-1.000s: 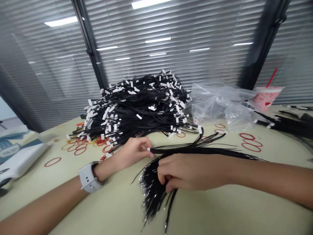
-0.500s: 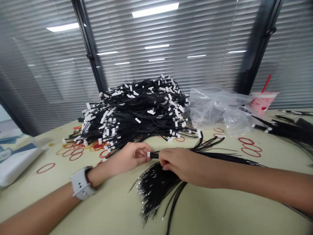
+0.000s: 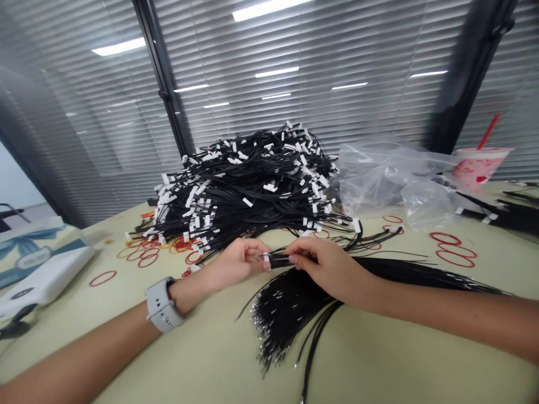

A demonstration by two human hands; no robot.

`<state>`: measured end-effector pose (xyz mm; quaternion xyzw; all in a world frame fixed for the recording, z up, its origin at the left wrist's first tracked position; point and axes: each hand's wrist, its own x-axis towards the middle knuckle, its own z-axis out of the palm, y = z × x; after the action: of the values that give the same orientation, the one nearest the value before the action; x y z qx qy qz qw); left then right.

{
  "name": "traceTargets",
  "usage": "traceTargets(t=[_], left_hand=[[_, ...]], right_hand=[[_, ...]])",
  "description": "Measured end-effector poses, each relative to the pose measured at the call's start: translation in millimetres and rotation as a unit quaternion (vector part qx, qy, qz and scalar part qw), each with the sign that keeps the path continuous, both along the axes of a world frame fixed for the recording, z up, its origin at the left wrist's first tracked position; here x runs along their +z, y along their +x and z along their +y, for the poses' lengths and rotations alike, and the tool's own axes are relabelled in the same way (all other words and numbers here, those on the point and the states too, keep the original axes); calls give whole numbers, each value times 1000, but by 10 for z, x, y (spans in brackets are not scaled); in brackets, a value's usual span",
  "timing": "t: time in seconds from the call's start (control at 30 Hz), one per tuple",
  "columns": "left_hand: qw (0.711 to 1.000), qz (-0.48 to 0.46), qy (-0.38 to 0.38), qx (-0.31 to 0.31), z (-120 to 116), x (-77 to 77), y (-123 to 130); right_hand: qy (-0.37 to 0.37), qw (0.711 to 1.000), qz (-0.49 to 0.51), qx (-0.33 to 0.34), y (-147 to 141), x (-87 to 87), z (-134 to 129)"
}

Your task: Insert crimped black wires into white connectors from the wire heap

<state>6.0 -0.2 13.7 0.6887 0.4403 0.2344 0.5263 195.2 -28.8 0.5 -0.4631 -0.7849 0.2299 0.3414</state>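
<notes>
My left hand (image 3: 240, 261), with a grey watch on its wrist, pinches a black cable by its white connector (image 3: 266, 260). Between finger and thumb, my right hand (image 3: 324, 264) grips the black strands of the same cable a short way to the right. Under my right hand lies a thick bundle of black wires (image 3: 282, 308) with shiny bare metal tips fanned toward the front. Its other end runs out to the right beneath my forearm. Just behind my hands rises a large pile of black cables (image 3: 252, 179) with white connectors.
Red rubber bands (image 3: 103, 278) lie scattered on the pale table (image 3: 202, 365), left and right. Clear plastic bags (image 3: 379, 179) and a pink cup with a red straw (image 3: 482, 165) stand behind. More black cables (image 3: 514, 216) lie at right, a white packet (image 3: 54, 280) at left.
My right hand's fingers have shifted from wrapping over the cable to a fingertip pinch near the connector. The camera view has turned slightly left, so things appear farther right.
</notes>
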Motion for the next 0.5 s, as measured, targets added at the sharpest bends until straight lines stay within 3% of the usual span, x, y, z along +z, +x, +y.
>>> traceTargets(t=[0.17,0.5], left_hand=[[997,-8,-32,68,3,-6,-7],[997,-16,-31,75,32,-66,-31]], right_hand=[[16,1000,-5,-22,28,-14,70],[2,1000,-9,-5,43,-65,96]])
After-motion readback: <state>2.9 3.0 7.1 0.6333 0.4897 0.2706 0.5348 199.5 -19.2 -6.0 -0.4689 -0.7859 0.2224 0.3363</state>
